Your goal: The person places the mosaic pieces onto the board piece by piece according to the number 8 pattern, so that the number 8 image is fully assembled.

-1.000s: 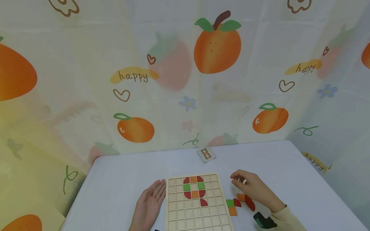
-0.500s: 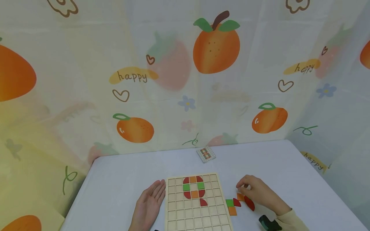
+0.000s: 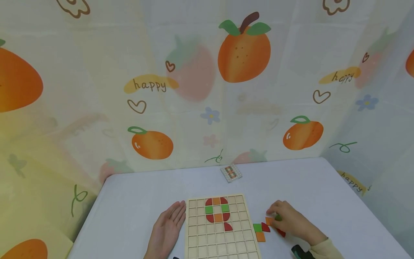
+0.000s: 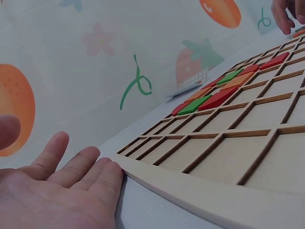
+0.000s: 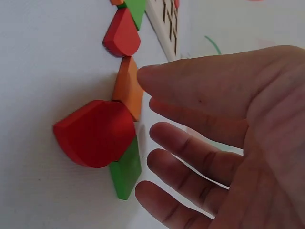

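Observation:
My left hand (image 3: 166, 230) lies palm up with straight fingers at the left edge of a wooden grid board (image 3: 211, 241); its fingertips touch or nearly touch the rim. Red quarter-round, green and orange tiles form a ring near the board's far side, with one red quarter-round tile (image 3: 228, 226) just below it. Right of the board, my right hand (image 3: 292, 221) hovers over loose tiles, fingers loosely bent and nothing between them. In the right wrist view its thumb tip is close to an orange tile (image 5: 127, 88), near red tiles (image 5: 95, 133) and a green tile (image 5: 127, 174).
A small stack of patterned cards (image 3: 231, 173) lies beyond the board. Beside the board's right edge are loose green (image 3: 257, 227), orange (image 3: 260, 236) and red (image 3: 265, 227) tiles. A fruit-printed curtain (image 3: 194, 136) stands behind the white table (image 3: 136, 194).
My right hand has moved right and down toward the loose tiles, now partly covering the red ones, and a green tile shows beneath its fingers. The left hand and the board tiles stay put.

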Action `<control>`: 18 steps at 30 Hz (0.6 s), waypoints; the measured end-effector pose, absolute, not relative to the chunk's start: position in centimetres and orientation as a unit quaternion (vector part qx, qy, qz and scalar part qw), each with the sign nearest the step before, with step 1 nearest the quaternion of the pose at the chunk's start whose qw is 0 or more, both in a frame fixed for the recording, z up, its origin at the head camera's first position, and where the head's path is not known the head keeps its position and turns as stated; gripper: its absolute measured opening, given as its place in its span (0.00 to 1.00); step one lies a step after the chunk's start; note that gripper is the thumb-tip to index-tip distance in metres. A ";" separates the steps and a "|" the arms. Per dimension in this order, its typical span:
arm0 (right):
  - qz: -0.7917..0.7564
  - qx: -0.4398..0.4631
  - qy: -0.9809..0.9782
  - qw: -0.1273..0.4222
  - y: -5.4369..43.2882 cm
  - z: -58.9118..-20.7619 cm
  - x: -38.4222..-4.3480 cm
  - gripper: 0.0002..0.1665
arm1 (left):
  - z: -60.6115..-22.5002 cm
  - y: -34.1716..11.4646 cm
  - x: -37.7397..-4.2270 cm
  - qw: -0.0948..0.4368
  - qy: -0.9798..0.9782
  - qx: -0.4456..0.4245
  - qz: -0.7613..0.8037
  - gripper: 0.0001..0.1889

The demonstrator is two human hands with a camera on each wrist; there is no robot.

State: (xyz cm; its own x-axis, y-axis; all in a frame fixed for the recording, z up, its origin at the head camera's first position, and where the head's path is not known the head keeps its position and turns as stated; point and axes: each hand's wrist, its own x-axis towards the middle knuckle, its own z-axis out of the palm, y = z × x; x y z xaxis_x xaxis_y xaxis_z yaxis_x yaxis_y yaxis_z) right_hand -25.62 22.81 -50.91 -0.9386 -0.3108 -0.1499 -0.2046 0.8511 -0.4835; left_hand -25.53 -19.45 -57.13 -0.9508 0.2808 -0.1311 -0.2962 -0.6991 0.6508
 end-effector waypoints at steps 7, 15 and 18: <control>-0.222 -0.134 0.961 0.098 22.6 -51.5 -25.2 0.09 | -57.0 -19.4 -25.6 0.152 0.360 -0.025 0.920 0.33; -0.291 -0.170 0.935 0.113 23.0 -51.3 -25.6 0.07 | -57.0 -19.5 -25.5 0.156 0.365 -0.014 0.918 0.34; -0.322 -0.171 0.923 0.122 23.1 -50.6 -25.9 0.05 | -57.0 -19.5 -25.5 0.159 0.364 -0.013 0.918 0.34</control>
